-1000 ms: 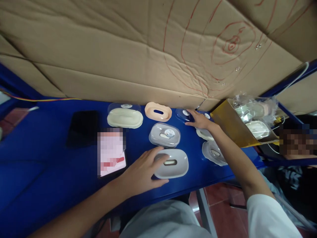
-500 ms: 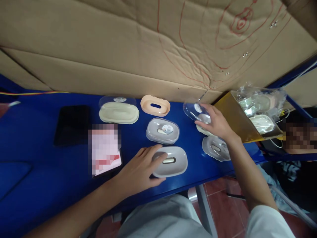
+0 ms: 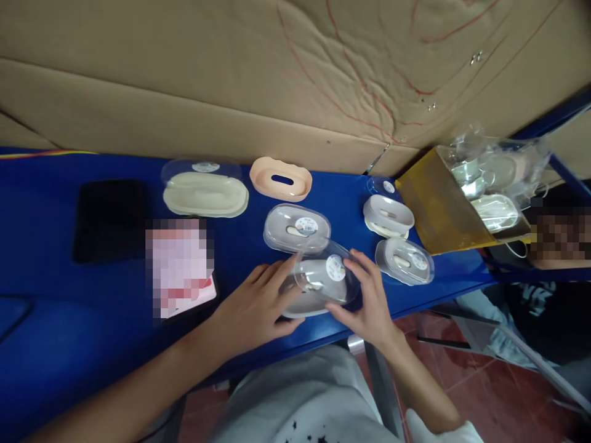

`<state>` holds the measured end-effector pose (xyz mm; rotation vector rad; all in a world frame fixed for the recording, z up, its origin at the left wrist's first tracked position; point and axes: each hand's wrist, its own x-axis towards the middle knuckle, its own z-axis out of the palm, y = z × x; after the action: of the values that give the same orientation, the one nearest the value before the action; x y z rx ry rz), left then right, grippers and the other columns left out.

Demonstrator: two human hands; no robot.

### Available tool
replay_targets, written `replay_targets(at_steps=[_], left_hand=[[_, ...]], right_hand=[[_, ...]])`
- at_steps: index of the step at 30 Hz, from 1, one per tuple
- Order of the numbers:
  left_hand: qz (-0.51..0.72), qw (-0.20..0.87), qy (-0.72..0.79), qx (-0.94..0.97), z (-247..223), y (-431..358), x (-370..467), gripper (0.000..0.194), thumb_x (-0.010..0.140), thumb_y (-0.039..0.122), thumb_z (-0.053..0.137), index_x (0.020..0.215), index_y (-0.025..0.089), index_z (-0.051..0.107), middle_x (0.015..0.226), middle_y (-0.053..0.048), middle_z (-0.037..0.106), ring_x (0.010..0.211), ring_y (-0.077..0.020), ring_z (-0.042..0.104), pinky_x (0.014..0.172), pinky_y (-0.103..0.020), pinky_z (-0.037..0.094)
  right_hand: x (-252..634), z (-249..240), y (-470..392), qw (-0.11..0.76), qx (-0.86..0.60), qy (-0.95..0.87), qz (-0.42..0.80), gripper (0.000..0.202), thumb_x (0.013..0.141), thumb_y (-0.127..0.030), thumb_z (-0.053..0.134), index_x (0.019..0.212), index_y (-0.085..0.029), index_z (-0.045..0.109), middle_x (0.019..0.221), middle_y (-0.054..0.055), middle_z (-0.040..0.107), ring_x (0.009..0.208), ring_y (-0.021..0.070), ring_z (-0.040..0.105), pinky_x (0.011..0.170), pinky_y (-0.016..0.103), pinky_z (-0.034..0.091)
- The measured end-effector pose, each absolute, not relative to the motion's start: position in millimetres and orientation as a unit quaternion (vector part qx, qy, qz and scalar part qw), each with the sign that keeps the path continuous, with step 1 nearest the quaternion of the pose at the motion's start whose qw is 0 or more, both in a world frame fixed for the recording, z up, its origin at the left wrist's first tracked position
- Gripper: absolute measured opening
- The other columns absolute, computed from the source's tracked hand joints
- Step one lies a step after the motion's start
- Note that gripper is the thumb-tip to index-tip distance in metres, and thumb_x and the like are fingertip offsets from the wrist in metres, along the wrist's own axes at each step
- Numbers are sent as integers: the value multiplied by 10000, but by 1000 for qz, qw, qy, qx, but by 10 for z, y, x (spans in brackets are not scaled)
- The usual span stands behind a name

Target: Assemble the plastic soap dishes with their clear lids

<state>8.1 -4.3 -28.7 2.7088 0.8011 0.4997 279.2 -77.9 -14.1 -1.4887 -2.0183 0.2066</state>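
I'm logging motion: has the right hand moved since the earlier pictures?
Yes, the right hand moved away from the cardboard wall, toward the front of the table.

"Wearing what?"

"A pale grey shirt (image 3: 307, 387), loose and softly creased across the front."

"Printed with anything?"

"With small black stars (image 3: 294, 424), scattered over part of the cloth."

"And on the right?"

"A pale, wrinkled sleeve (image 3: 427, 434), ending near the elbow."

"And further down?"

"Bare left hand (image 3: 256, 304), and a right hand (image 3: 369, 307) just as bare."
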Motion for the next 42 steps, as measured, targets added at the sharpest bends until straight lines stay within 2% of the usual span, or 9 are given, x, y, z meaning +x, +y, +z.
replay_targets(at_steps=[6, 10, 19, 24, 28, 31, 33, 38, 42], left_hand=[[156, 59, 242, 956, -279, -89, 99, 571, 980, 385, 774, 1469, 145, 603, 1721, -269, 411, 1537, -487, 484, 1204, -624, 482], [151, 16, 194, 969, -272, -127, 109, 450, 1052, 317, 690, 1466, 155, 624, 1688, -216, 491, 1582, -435, 450, 1248, -611, 457], [144, 29, 170, 974, -240, -157, 77, 455, 1103, 159, 543, 1558, 184, 558, 1623, -162, 589, 1584, -343, 477, 1312, -630, 396], [150, 9, 155, 977, -227, -148, 88, 396, 1093, 99, 508, 1462, 171, 630, 1591, -168, 617, 1550, -346, 519, 1307, -655, 391], [179, 53, 145, 972, -290, -81, 81, 283, 1115, 224, 579, 1378, 177, 672, 1561, -167, 640, 1530, -334, 541, 1326, -636, 365], [208, 128, 158, 957, -296, -9, 21, 434, 1076, 416, 685, 1442, 192, 625, 1621, -171, 578, 1563, -343, 494, 1317, -584, 403], [227, 158, 202, 940, -258, 34, -36, 587, 1027, 467, 745, 1515, 197, 559, 1677, -184, 505, 1571, -366, 474, 1283, -568, 451], [176, 220, 324, 903, -105, 99, -134, 878, 890, 493, 879, 1602, 226, 441, 1628, -169, 551, 1451, -393, 588, 1187, -570, 534], [157, 236, 320, 904, -43, 107, -121, 949, 870, 439, 899, 1646, 251, 385, 1621, -143, 565, 1462, -382, 576, 1208, -556, 502]], right_hand=[[2820, -220, -787, 302, -554, -771, 89, 771, 1013, -540, 719, 1666, -317, 374, 1636, 183, 473, 1527, 416, 491, 1206, 667, 497], [2815, -262, -828, 304, -540, -779, 98, 777, 1023, -557, 706, 1675, -305, 365, 1637, 191, 466, 1528, 408, 490, 1208, 655, 499], [2813, -276, -838, 290, -517, -796, 123, 806, 1014, -628, 700, 1673, -302, 372, 1646, 199, 457, 1527, 408, 484, 1218, 661, 483], [2837, -292, -835, 288, -511, -799, 136, 783, 1046, -582, 676, 1691, -293, 339, 1675, 198, 425, 1570, 384, 447, 1249, 644, 463], [2886, -296, -846, 268, -511, -799, 171, 808, 1034, -559, 709, 1702, -314, 326, 1713, 189, 395, 1595, 381, 429, 1253, 634, 468], [2927, -290, -853, 270, -509, -795, 188, 827, 1022, -543, 736, 1707, -328, 327, 1724, 178, 395, 1602, 386, 427, 1253, 625, 477], [2950, -278, -851, 280, -510, -792, 187, 837, 1016, -540, 745, 1711, -330, 328, 1730, 171, 399, 1603, 393, 428, 1254, 628, 476], [2990, -213, -833, 287, -504, -795, 176, 814, 1024, -555, 728, 1707, -334, 347, 1724, 161, 415, 1589, 388, 449, 1250, 627, 479], [3074, -135, -822, 319, -498, -796, 130, 779, 1026, -559, 725, 1689, -329, 390, 1707, 158, 436, 1585, 385, 456, 1237, 624, 492]])
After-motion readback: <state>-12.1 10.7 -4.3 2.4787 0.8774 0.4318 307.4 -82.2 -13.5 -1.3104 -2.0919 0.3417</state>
